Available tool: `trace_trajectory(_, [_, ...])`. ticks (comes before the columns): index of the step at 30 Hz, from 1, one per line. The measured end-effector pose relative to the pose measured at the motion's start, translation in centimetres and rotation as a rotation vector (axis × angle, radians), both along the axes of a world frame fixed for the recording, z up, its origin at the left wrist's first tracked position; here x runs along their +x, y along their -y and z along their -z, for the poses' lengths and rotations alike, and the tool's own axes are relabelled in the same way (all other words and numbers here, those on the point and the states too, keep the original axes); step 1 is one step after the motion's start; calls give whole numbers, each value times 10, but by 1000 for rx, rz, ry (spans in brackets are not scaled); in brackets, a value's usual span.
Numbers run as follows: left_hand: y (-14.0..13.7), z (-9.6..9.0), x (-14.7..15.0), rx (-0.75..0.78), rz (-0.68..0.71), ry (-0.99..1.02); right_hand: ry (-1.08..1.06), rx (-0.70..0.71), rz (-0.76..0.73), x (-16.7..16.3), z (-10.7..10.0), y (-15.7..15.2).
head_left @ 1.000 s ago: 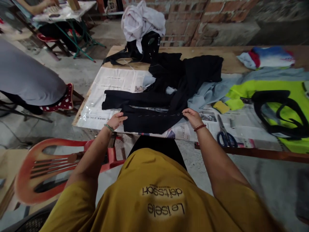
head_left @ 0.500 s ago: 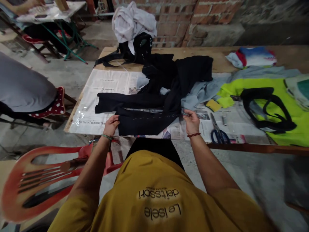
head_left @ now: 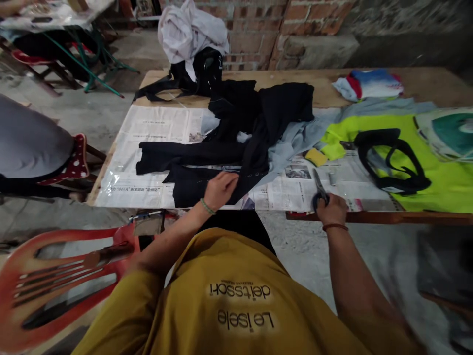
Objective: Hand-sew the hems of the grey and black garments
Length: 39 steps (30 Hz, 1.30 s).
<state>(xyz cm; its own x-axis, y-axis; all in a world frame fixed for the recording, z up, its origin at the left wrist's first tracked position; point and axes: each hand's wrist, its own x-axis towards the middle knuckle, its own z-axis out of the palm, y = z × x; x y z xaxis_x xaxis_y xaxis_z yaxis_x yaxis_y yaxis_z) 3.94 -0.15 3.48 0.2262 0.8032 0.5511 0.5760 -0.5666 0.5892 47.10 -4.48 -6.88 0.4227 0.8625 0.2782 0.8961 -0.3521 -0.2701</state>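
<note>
Black cloth pieces (head_left: 192, 191) lie on the newspaper-covered table, with a dashed line of pale stitches across the nearest one. Over that piece, my left hand (head_left: 220, 190) is closed, fingers pinched together; whatever they hold is hidden. To the right, at the table's front edge, my right hand (head_left: 332, 210) is wrapped around the dark blue handles of a pair of scissors (head_left: 319, 183). The blades point away from me and lie over the newspaper. Part of the handles is covered by my fingers.
Right of the scissors lie a bright yellow-green cloth (head_left: 449, 190), a black strap-like piece (head_left: 393, 167) and a green-and-white iron (head_left: 453, 130). A yellow sponge-like block (head_left: 316, 157) sits beyond. A red plastic chair (head_left: 70, 276) stands at left; a seated person (head_left: 33, 138) is nearby.
My left hand has left the black cloth's left end and moved right over its middle. My right hand has let go of the cloth's right end and taken hold of the scissors.
</note>
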Motion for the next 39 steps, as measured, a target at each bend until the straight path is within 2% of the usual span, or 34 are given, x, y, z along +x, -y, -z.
trace_trajectory(4, [-19,11,67,-149,86,-146,89,-61,-10,-11,3,15])
trace_trajectory(8, [-36,17,94,-319,69,-385,77,-54,-45,-23,0,21])
trace_trajectory(11, [-50,24,93,-419,-1,-396,-8,-23,-75,-24,-3,23])
trace_trajectory(15, [-64,43,83,-505,-30,-232,-100,-79,1,-23,-7,29])
trace_trajectory(19, [-68,60,78,-477,-9,-86,-171,-205,104,-25,-10,34])
trace_trajectory(22, [-68,65,78,-442,-17,-64,-246,-253,145,-26,-10,42])
trace_trajectory(32, [-71,60,83,-433,-70,-134,-541,-99,130,-54,0,78])
trace_trajectory(39, [-67,45,95,-485,-164,-389,-604,-81,120,-68,2,77])
